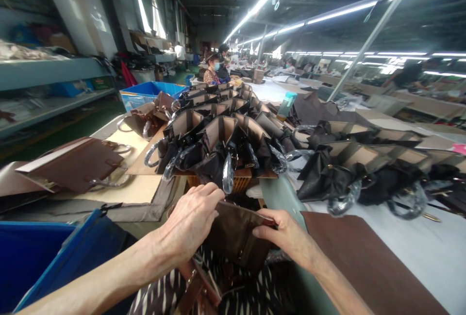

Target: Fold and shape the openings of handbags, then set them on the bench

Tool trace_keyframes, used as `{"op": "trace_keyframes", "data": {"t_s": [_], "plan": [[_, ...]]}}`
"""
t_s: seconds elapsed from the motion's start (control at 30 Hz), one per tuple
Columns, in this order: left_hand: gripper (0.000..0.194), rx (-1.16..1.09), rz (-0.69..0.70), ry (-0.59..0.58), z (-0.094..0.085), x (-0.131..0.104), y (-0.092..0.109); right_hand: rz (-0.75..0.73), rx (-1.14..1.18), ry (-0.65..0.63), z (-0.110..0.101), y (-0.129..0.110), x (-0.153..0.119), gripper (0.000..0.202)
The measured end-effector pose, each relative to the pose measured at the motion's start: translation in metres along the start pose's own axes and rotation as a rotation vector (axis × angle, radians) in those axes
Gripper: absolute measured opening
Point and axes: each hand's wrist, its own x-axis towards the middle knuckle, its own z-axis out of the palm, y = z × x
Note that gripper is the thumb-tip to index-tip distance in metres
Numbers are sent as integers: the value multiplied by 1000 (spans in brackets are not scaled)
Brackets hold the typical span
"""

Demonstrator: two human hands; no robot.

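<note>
A dark brown handbag (236,237) rests over my lap, its top edge held up between both hands. My left hand (194,218) is closed over the bag's left upper edge, fingers bent and partly hidden behind the wrist. On the right upper edge, my right hand (280,232) pinches the panel between thumb and fingers. Below it, a reddish-brown strap piece with metal fittings (198,281) lies against my patterned clothing. Just beyond my hands stand several black bags with tan linings (218,135), their handles wrapped in clear plastic.
More black bags (338,169) line the right table beside a flat brown sheet (367,256). At left lies a brown bag (83,164); a blue bin (40,256) is near my left arm. Another blue bin (153,92) stands farther off. People (214,70) sit in the background.
</note>
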Motion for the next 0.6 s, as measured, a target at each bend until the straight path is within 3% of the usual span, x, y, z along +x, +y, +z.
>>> {"op": "trace_keyframes", "data": {"t_s": [0.43, 0.6], "plan": [[18, -30, -62, -28, 4, 6, 14, -19, -22, 51, 4, 1, -2, 16], [15, -46, 9, -4, 12, 11, 13, -9, -68, 104, 5, 1, -2, 18]]}}
